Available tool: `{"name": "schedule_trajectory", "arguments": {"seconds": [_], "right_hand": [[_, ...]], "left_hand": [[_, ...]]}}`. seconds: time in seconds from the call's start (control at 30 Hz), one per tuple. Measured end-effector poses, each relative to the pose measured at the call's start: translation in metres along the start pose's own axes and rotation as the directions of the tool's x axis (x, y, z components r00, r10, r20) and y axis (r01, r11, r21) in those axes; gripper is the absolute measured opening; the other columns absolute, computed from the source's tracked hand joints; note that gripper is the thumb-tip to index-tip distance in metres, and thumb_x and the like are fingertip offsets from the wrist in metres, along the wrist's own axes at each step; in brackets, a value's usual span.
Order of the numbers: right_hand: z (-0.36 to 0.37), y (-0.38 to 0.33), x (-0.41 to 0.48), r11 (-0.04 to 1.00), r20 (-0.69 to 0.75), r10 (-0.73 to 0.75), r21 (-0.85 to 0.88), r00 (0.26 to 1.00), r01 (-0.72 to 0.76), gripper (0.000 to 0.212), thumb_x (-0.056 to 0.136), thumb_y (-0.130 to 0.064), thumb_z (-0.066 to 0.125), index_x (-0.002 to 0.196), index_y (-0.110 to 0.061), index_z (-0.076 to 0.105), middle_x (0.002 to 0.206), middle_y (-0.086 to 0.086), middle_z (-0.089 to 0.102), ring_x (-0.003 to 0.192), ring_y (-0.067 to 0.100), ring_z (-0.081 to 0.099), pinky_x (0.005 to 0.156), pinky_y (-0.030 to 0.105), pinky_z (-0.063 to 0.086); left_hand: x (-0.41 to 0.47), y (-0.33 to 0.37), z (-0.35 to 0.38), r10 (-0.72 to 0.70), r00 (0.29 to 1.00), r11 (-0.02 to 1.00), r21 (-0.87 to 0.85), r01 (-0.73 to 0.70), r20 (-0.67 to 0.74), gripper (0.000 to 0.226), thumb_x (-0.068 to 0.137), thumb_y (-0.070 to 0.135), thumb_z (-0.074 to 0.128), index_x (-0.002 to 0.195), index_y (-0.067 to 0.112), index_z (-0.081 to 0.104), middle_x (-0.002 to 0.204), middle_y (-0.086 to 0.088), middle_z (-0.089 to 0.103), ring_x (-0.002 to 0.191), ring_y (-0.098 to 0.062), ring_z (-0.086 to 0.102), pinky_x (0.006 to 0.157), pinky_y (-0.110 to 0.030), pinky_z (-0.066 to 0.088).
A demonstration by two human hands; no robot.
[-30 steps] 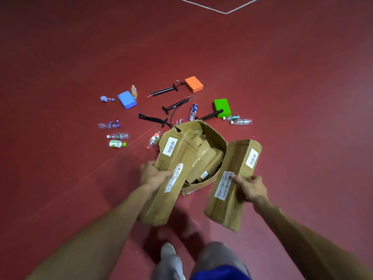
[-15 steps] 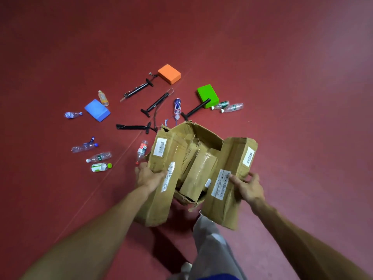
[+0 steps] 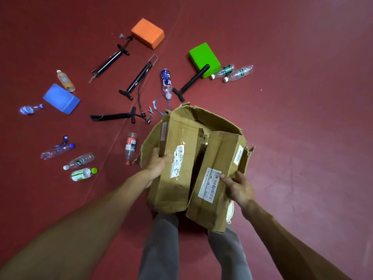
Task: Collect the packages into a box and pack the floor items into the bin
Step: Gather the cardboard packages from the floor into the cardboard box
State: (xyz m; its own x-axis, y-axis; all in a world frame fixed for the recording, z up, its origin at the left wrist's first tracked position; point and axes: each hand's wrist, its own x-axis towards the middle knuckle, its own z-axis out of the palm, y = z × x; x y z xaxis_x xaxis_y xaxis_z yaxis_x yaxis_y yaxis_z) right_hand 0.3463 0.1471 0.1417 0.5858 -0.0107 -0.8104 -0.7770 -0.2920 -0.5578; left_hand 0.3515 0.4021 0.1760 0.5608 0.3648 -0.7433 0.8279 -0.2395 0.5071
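A torn open cardboard box (image 3: 214,118) stands on the red floor in front of me. My left hand (image 3: 159,162) grips a long brown package (image 3: 175,174) with a barcode label, held over the box's left side. My right hand (image 3: 238,186) grips a second long labelled package (image 3: 214,178) over the box's right side. The two packages lie side by side, almost touching, and hide most of the box's inside. Beyond the box, floor items lie scattered: an orange block (image 3: 148,33), a green block (image 3: 203,57), a blue block (image 3: 61,99), black hand pumps (image 3: 111,59) and several plastic bottles (image 3: 130,148).
My legs in grey trousers (image 3: 161,247) stand right below the packages, a white shoe (image 3: 230,213) peeping out under the right one. Bottles lie at the left (image 3: 83,173) and beside the green block (image 3: 238,72). A faint floor line runs diagonally past the box.
Both packages have come together over the box, and now cover the packages inside it. The view has moved closer to the box and the floor items.
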Motion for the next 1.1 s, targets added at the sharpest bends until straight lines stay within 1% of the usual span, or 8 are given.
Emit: {"name": "schedule_trajectory", "arguments": {"seconds": [0.17, 0.27, 0.37, 0.47, 0.63, 0.77, 0.9, 1.1], "right_hand": [[0.041, 0.034, 0.067, 0.974, -0.005, 0.091, 0.206, 0.996, -0.088, 0.045, 0.092, -0.028, 0.059, 0.135, -0.014, 0.052, 0.122, 0.01, 0.065, 0.11, 0.032, 0.063, 0.093, 0.047, 0.051], [0.056, 0.054, 0.1, 0.968, -0.038, 0.097, 0.236, 0.995, -0.086, 0.024, 0.098, -0.032, 0.049, 0.107, -0.018, 0.067, 0.092, -0.002, 0.071, 0.081, 0.017, 0.064, 0.065, 0.029, 0.05], [0.07, 0.075, 0.132, 0.978, -0.168, 0.116, 0.19, 0.979, -0.083, 0.026, 0.098, -0.032, 0.047, 0.084, -0.019, 0.065, 0.076, -0.002, 0.063, 0.066, 0.011, 0.055, 0.059, 0.027, 0.047], [0.088, 0.095, 0.162, 0.998, -0.287, 0.063, 0.033, 0.956, -0.056, 0.024, 0.096, -0.035, 0.051, 0.097, -0.018, 0.068, 0.093, 0.006, 0.07, 0.086, 0.023, 0.065, 0.084, 0.046, 0.055], [0.106, 0.103, 0.174, 0.989, -0.383, -0.044, -0.145, 0.923, -0.013, 0.041, 0.094, -0.043, 0.05, 0.131, -0.028, 0.056, 0.086, -0.01, 0.066, 0.074, 0.004, 0.063, 0.06, 0.006, 0.046], [0.1, 0.1, 0.164, 0.99, -0.306, 0.02, -0.13, 0.952, -0.062, 0.052, 0.092, -0.046, 0.054, 0.139, -0.026, 0.047, 0.116, 0.005, 0.068, 0.106, 0.025, 0.064, 0.095, 0.047, 0.05], [0.099, 0.099, 0.151, 0.992, -0.292, 0.069, -0.08, 0.954, -0.096, 0.059, 0.087, -0.041, 0.061, 0.14, -0.023, 0.042, 0.114, 0.001, 0.065, 0.104, 0.023, 0.063, 0.096, 0.049, 0.049], [0.113, 0.096, 0.155, 0.995, -0.247, -0.064, -0.093, 0.967, 0.042, 0.047, 0.089, -0.023, 0.063, 0.135, -0.03, 0.052, 0.1, -0.011, 0.067, 0.069, -0.004, 0.065, 0.052, 0.009, 0.048]], "left_hand": [[0.102, -0.041, -0.002, -0.002, 0.979, 0.998, 0.058, -0.01, 0.203, 0.058, 0.094, 0.036, 0.053, 0.146, 0.018, 0.034, 0.145, -0.003, 0.045, 0.125, -0.017, 0.046, 0.103, -0.03, 0.036], [0.152, -0.06, 0.002, 0.032, 0.956, 0.998, 0.048, -0.048, 0.293, 0.052, 0.093, 0.039, 0.054, 0.141, 0.019, 0.043, 0.142, 0.001, 0.049, 0.129, -0.019, 0.047, 0.106, -0.033, 0.036], [0.194, -0.071, 0.016, 0.123, 0.95, 0.989, 0.048, -0.143, 0.287, 0.042, 0.09, 0.032, 0.061, 0.129, 0.015, 0.057, 0.129, -0.001, 0.061, 0.117, -0.02, 0.057, 0.101, -0.037, 0.045], [0.22, -0.08, 0.036, 0.165, 0.962, 0.964, 0.168, -0.204, 0.219, 0.035, 0.087, 0.021, 0.067, 0.12, 0.01, 0.061, 0.114, -0.003, 0.061, 0.102, -0.017, 0.058, 0.087, -0.029, 0.047], [0.236, -0.096, 0.058, 0.138, 0.99, 0.938, 0.319, -0.134, 0.01, 0.024, 0.091, 0.012, 0.057, 0.111, -0.001, 0.062, 0.116, -0.019, 0.065, 0.108, -0.031, 0.059, 0.085, -0.029, 0.043], [0.231, -0.099, 0.049, 0.183, 0.982, 0.919, 0.364, -0.153, -0.051, 0.042, 0.085, 0.021, 0.066, 0.123, 0.009, 0.053, 0.126, -0.014, 0.051, 0.113, -0.029, 0.053, 0.092, -0.032, 0.042], [0.21, -0.103, 0.04, 0.385, 0.922, 0.865, 0.362, -0.348, -0.034, 0.033, 0.085, 0.02, 0.064, 0.118, 0.018, 0.057, 0.106, -0.002, 0.049, 0.093, -0.023, 0.056, 0.088, -0.038, 0.048], [0.19, -0.106, 0.065, 0.267, 0.908, 0.882, 0.299, -0.365, 0.323, 0.043, 0.097, 0.02, 0.047, 0.14, 0.028, 0.046, 0.14, 0.007, 0.043, 0.117, -0.01, 0.047, 0.092, -0.023, 0.038]]}}
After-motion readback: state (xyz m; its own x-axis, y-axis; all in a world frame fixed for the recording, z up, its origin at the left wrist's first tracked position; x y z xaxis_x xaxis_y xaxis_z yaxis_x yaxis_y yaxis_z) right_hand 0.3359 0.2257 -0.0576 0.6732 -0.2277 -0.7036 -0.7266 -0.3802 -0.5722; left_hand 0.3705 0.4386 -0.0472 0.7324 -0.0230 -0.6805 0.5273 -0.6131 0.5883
